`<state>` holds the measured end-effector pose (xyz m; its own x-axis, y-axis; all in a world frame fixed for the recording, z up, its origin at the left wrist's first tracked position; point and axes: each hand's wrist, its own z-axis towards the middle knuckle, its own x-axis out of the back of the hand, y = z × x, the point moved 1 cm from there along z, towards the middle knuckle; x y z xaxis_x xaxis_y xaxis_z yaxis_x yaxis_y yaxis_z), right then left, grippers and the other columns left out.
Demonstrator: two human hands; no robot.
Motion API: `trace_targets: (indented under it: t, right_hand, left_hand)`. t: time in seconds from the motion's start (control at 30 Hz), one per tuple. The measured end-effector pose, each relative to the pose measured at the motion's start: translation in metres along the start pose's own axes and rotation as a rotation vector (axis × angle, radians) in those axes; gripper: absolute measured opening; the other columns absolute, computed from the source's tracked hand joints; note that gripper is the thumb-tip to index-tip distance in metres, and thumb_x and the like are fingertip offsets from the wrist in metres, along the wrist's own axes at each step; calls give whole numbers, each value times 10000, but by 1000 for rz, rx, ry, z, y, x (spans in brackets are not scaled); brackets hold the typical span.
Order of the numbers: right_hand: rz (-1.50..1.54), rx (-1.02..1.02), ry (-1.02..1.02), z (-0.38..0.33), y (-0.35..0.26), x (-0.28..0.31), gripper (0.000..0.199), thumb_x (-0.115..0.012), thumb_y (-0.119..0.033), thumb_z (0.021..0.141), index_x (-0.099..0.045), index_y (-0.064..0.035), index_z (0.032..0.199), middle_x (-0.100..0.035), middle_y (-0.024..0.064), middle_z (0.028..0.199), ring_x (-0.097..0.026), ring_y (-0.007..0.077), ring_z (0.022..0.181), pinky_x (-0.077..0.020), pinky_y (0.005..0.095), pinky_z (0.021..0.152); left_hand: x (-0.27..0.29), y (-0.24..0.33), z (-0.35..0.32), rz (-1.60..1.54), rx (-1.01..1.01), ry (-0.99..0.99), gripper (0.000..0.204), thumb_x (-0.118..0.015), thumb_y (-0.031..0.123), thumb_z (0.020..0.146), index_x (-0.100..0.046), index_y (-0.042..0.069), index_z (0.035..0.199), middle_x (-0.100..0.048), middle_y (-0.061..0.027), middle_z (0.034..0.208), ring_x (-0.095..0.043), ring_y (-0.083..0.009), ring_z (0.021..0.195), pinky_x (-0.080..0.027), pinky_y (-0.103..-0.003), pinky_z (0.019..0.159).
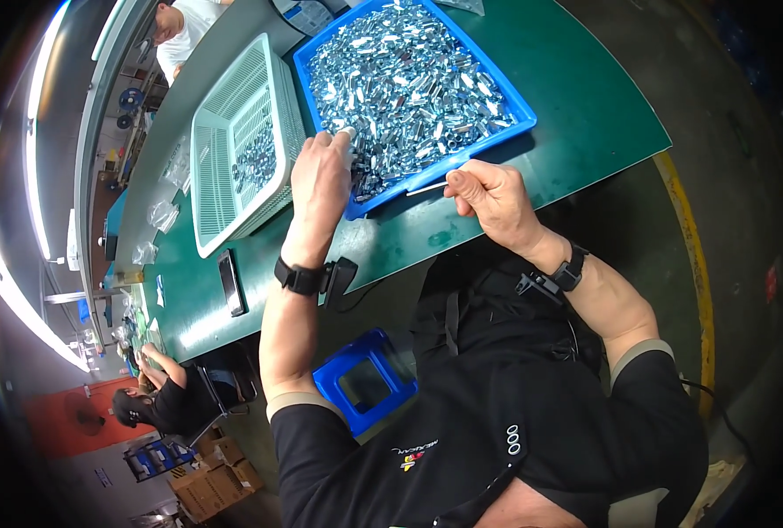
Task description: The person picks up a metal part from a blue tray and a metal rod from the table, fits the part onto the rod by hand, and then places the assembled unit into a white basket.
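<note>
Pale lettering and a small coloured emblem mark the chest of the dark shirt (488,440); three pale rings sit in a row farther along it. One blue tray (522,114) lies on the green table (585,114), heaped with shiny metal pieces (409,84), far too many to count. One pale green basket (206,176) stands just left of it, with a smaller pile of similar pieces inside. There is one phone (231,282) near the table's edge, one blue stool (328,385) below, and two other people, one across the table and one seated farther left.

The left hand (323,172) reaches over the tray's left side, fingers bent (something white shows at the fingertips); I cannot tell whether it grips anything. The right hand (497,202) is beside the tray's near rim, fingers curled, pinching a thin rod (426,187) between thumb and forefinger. Each wrist wears a black strap (299,278).
</note>
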<state>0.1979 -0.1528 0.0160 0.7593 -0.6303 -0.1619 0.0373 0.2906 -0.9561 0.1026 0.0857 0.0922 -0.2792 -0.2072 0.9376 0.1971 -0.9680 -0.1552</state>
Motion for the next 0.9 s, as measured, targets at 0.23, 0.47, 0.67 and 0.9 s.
trace_targets:
  t: [0.23,0.47,0.67,0.9]
  right_hand:
    - [-1,32,-10,3,-2,-1,306,-611,-277,1062,-708,9,1010,-632,1,746,-560,61,672,-460,224,600]
    - [-17,37,48,2,-3,-3,290,-600,-261,1069,-704,3,1010,-640,-2,753,-563,56,681,-465,223,603]
    - [-16,27,80,1,-1,-3,274,-592,-253,1074,-701,-8,1015,-644,-6,757,-563,53,675,-469,223,605]
    - [-2,-94,-18,2,1,2,421,-563,-358,1080,-714,3,924,-628,-4,705,-554,57,649,-445,214,590]
  left_hand:
    - [5,36,-29,-1384,555,-4,234,-666,31,978,-713,5,1206,-731,-17,1082,-665,-107,966,-519,-256,843]
    - [-3,58,-42,-1736,615,21,205,-689,70,978,-637,44,1175,-717,-72,999,-701,-148,892,-565,-279,844]
    - [4,69,-46,-1815,689,72,222,-722,57,948,-623,29,1144,-732,-96,991,-710,-154,879,-569,-294,849]
    - [1,89,-50,-1720,600,73,181,-716,-4,949,-620,37,1098,-707,-58,1021,-695,-138,925,-565,-284,865]
